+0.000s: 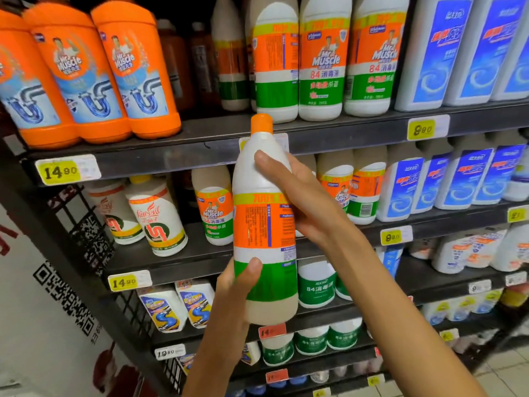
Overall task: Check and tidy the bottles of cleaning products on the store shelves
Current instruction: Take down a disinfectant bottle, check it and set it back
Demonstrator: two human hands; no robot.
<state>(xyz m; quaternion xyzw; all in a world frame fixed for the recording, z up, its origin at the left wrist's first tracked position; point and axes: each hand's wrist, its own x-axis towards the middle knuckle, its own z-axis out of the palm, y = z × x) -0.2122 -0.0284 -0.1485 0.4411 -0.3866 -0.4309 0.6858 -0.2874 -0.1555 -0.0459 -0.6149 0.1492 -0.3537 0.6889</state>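
Bottle [264, 224] stands upright, long axis vertical, back label facing out; left hand [234, 293] grip clamps its base, right hand [309, 202] its shoulder, before the shelf [200, 133].

White bottle [264, 224] with orange cap, orange, yellow and green label bands, orange drain-cleaner bottles [97, 73], blue-labelled white jugs [446, 53], yellow price tags [67, 169], dark grey shelves [329, 136]

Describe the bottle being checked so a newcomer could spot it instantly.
In front of the dark store shelves, mid-frame, a white bottle is held upright by both hands: left hand low, right hand high. Unlike the shelved bottles, its orange cap shows, and its back label faces the camera.
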